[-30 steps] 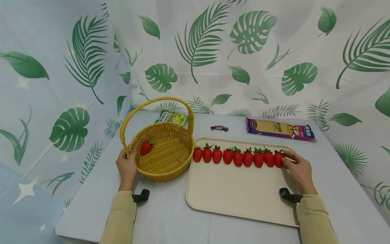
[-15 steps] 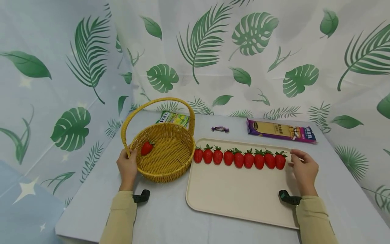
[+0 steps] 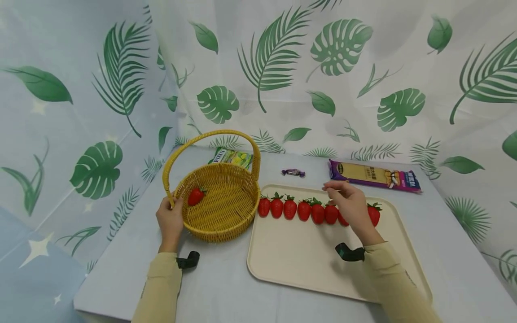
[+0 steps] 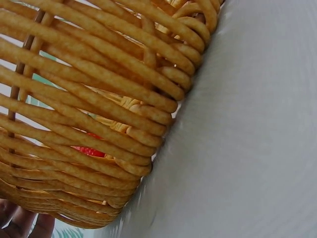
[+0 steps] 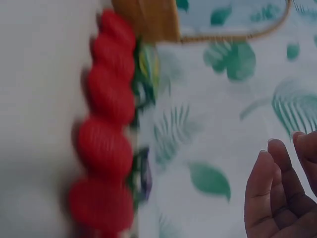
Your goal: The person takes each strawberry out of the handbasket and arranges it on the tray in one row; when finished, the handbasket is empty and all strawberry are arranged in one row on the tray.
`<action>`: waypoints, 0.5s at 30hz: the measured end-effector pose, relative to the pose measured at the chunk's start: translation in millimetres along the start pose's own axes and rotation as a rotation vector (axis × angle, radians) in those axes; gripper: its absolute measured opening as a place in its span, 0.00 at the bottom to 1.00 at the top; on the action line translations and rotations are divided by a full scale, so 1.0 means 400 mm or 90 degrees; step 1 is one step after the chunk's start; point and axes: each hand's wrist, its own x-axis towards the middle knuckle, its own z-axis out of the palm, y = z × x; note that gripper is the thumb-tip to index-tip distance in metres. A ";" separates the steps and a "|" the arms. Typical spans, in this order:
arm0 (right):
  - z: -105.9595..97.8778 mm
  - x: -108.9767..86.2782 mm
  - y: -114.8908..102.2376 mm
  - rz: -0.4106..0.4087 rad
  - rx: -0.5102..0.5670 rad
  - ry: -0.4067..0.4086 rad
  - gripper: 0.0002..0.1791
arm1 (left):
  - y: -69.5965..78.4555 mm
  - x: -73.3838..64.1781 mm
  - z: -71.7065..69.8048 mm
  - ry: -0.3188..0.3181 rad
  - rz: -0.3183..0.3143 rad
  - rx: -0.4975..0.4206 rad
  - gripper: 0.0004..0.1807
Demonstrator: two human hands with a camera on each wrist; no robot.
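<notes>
At the left, a yellow wicker basket (image 3: 220, 233) with a tall hoop handle stands on the table, and one strawberry (image 3: 196, 196) lies inside it. My left hand (image 3: 169, 220) grips the basket's left side where the handle meets the rim. A row of several red strawberries (image 3: 290, 209) with green tops lies along the far part of a beige tray (image 3: 299, 255). Over the right part of that row hovers my right hand (image 3: 351, 206), hiding some of the fruit. In the right wrist view its fingers (image 5: 260, 186) are loosely bent with nothing between them.
Behind the basket lies a green snack packet (image 3: 232, 157). A small purple wrapped candy (image 3: 293, 172) sits beyond the tray, and a long purple-and-yellow packet (image 3: 373, 176) lies at the back right. Leaf-patterned curtain (image 3: 278, 121) closes off the back.
My right hand has left the rightmost strawberry, drawn back to the right, then swung left over the row. My left hand keeps its grip on the basket.
</notes>
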 end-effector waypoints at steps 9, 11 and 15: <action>0.206 -0.004 -0.137 -0.049 0.013 -0.146 0.11 | -0.002 -0.002 -0.001 -0.008 -0.003 0.008 0.07; 0.245 -0.010 -0.168 -0.061 0.035 -0.161 0.10 | -0.003 -0.001 -0.001 -0.006 0.000 0.009 0.07; 0.321 -0.009 -0.173 -0.090 0.056 -0.178 0.09 | -0.003 -0.001 0.000 -0.004 0.006 0.008 0.07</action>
